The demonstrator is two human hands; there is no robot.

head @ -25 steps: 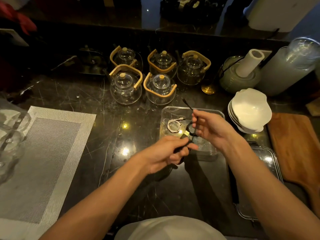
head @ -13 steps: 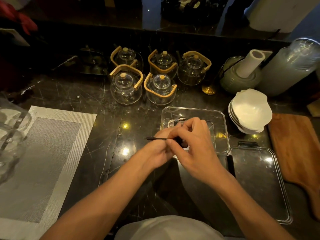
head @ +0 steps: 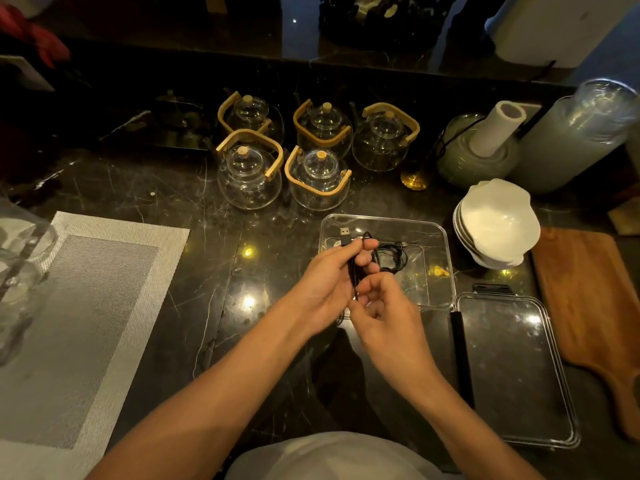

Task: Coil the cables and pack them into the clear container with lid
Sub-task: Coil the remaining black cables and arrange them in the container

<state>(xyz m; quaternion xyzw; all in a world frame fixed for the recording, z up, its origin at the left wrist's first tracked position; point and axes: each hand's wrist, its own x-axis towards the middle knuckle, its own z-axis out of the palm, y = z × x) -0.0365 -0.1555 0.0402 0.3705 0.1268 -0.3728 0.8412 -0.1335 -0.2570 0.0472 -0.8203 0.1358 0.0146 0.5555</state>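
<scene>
Black cable (head: pixel 354 271): folded bundle, USB plug upward, held over near-left edge of clear container (head: pixel 440 233); gripped by left hand (head: pixel 329 282), pinched by right hand (head: pixel 381 306). Coiled black cable (head: pixel 391 259) inside container. Lid (head: pixel 512 368) beside container on bench (head: pixel 207 271)

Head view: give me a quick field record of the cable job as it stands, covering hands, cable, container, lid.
left hand: grips the folded black cable, its USB plug sticking up past the fingers
right hand: pinches the cable's lower end
clear container: open, on the dark counter behind the hands
inside container: a coiled black cable; something pale shows behind the left hand, unclear
lid: off, lying flat to the right of the container
packing: cable in hand not yet in the container
</scene>
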